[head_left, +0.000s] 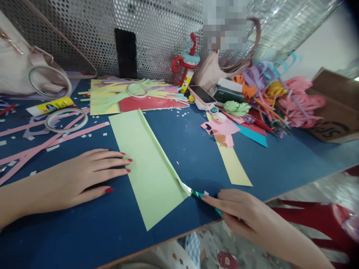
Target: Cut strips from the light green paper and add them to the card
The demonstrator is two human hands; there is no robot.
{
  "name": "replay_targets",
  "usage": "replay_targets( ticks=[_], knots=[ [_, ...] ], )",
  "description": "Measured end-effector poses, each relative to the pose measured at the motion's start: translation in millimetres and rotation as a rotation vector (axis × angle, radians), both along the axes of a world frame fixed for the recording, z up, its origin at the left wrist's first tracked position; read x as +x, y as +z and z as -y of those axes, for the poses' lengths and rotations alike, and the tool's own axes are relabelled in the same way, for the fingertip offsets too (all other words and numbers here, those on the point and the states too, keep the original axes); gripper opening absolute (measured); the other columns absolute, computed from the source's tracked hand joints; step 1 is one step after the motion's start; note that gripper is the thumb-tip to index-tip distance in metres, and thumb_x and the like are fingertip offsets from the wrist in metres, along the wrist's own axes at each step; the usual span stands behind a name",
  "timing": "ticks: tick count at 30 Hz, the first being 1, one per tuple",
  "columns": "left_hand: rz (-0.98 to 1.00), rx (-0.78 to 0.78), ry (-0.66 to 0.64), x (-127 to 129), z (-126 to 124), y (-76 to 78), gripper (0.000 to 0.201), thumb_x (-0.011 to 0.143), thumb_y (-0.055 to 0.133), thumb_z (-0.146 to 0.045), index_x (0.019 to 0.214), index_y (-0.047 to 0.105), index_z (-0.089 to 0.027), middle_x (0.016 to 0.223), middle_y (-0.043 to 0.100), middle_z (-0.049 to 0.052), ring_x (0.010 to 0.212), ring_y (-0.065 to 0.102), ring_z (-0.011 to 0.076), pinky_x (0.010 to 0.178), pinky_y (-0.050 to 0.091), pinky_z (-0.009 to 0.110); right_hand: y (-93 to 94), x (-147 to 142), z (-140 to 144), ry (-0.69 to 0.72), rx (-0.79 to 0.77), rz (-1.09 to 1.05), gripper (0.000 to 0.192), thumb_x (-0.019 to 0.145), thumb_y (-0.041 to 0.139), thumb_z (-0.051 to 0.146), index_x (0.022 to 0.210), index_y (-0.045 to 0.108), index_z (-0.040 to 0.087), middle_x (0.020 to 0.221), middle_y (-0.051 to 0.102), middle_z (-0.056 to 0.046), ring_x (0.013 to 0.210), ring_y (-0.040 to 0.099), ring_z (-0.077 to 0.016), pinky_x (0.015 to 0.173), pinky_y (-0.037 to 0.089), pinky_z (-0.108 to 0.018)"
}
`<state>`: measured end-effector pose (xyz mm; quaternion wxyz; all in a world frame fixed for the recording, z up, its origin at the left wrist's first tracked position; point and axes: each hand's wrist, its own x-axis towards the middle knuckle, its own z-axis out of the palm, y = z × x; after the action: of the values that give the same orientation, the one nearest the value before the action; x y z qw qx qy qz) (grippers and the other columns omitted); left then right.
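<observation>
Both hands work a folded green paper sheet [146,164] on the blue counter [196,149]. Left hand [84,179] lies flat and open, fingertips touching the sheet's left edge at nine o'clock. The sheet's long axis runs eleven to five. Right hand [238,213] pinches its lower right corner at five o'clock. A yellow strip [234,166] lies just beyond, at three o'clock; tape rolls [66,119] sit well apart at ten.

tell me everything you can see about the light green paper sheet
The light green paper sheet is a long rectangle lying flat on the blue table, angled, with a raised fold along its right edge. The left hand touches its left edge with its fingertips; the right hand pinches its near right corner.
</observation>
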<state>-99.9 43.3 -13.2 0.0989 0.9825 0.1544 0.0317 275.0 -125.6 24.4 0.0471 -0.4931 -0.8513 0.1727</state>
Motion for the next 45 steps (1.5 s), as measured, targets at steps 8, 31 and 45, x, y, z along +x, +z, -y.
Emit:
replay_targets(
  ticks=[8, 31, 45],
  knots=[
    [-0.036, 0.03, -0.01, 0.5, 2.2, 3.5, 0.049, 0.096, 0.046, -0.034, 0.143, 0.036, -0.037, 0.147, 0.041, -0.009, 0.135, 0.038, 0.0201, 0.115, 0.024, 0.036, -0.1, 6.7, 3.2, -0.019, 0.026, 0.031, 0.043, 0.091, 0.038, 0.01, 0.128, 0.057, 0.023, 0.078, 0.063, -0.004, 0.07, 0.061, -0.0131, 0.061, 0.048, -0.023],
    [-0.062, 0.018, -0.088, 100.1, 29.3, 9.2, 0.072, 0.095, 0.025, -0.063, 0.15, 0.024, -0.017, 0.154, 0.025, 0.012, 0.143, 0.019, 0.0282, 0.115, 0.007, 0.049, 0.8, -9.1, 5.7, 0.007, 0.093, 0.047, 0.048, 0.088, 0.034, 0.003, 0.126, 0.057, 0.019, 0.077, 0.064, -0.003, 0.068, 0.06, -0.014, 0.06, 0.048, -0.024],
    [-0.056, -0.093, -0.107, 98.6, 33.0, 13.7, 0.064, 0.09, 0.041, -0.065, 0.146, 0.032, -0.036, 0.154, 0.018, 0.019, 0.141, 0.016, 0.0419, 0.105, 0.015, 0.068, 0.6, -10.4, -0.6, 0.003, 0.09, 0.061, 0.043, 0.091, 0.036, 0.007, 0.125, 0.058, 0.02, 0.072, 0.06, -0.003, 0.064, 0.057, -0.0131, 0.058, 0.045, -0.023]
  ],
)
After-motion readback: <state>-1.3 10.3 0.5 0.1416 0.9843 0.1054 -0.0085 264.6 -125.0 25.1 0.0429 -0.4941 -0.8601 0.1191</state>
